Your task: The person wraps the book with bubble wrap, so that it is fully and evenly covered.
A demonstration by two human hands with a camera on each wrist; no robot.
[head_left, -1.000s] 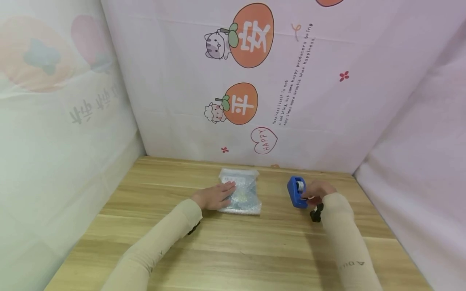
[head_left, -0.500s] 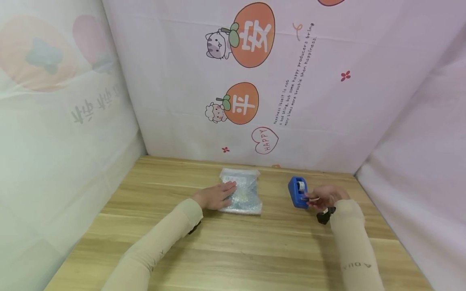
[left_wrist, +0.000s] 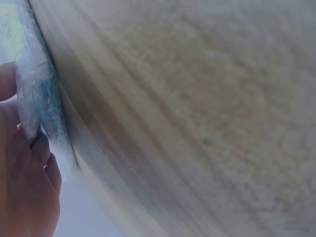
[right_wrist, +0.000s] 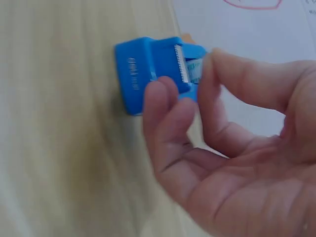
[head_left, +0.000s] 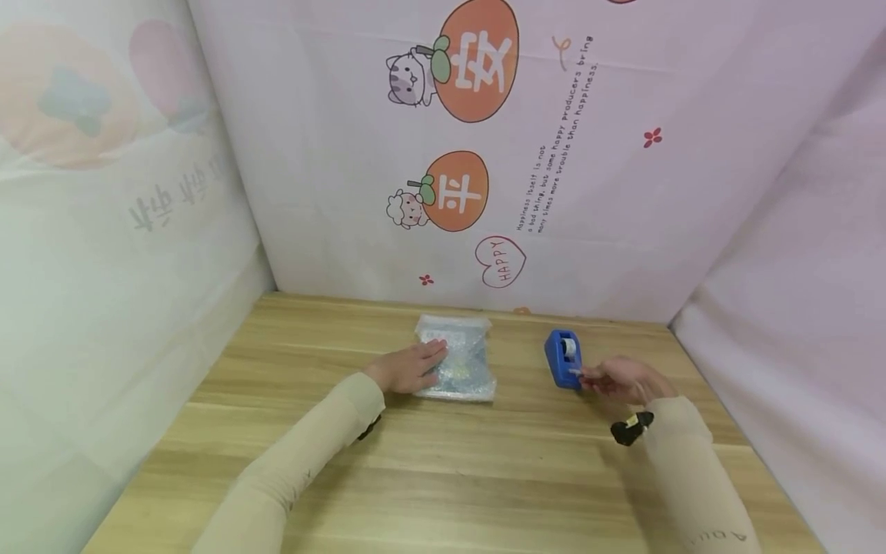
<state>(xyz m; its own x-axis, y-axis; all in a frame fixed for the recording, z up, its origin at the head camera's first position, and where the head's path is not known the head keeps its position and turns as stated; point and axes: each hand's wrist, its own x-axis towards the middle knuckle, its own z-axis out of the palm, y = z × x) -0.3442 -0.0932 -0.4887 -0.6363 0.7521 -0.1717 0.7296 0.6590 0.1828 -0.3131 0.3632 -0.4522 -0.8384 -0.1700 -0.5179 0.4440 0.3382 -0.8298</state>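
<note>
My left hand [head_left: 408,369] lies with extended fingers on the left part of a flat bubble-wrapped package [head_left: 469,355]. In the left wrist view the fingers [left_wrist: 30,145] are at the edge of the clear wrap [left_wrist: 44,94]. On the right sits a blue tape dispenser [head_left: 556,368] with a roll of tape [head_left: 569,348] in it. My right hand [head_left: 619,378] is at its near end, thumb and index finger pinching the tape's end. Close up, the tape [right_wrist: 194,70] shows beyond the dispenser's toothed cutter [right_wrist: 181,64]; its pinched end is hidden by the fingers.
Both things lie toward the back of a wooden table [head_left: 443,477]. A printed cloth [head_left: 332,192] hangs behind it, and pale cloth walls stand on the left and right. A black wrist camera [head_left: 631,428] is strapped under the right wrist.
My right hand has drawn back to the right and slightly toward me, its fingertips staying by the dispenser's near end. My left hand and the package have kept their places.
</note>
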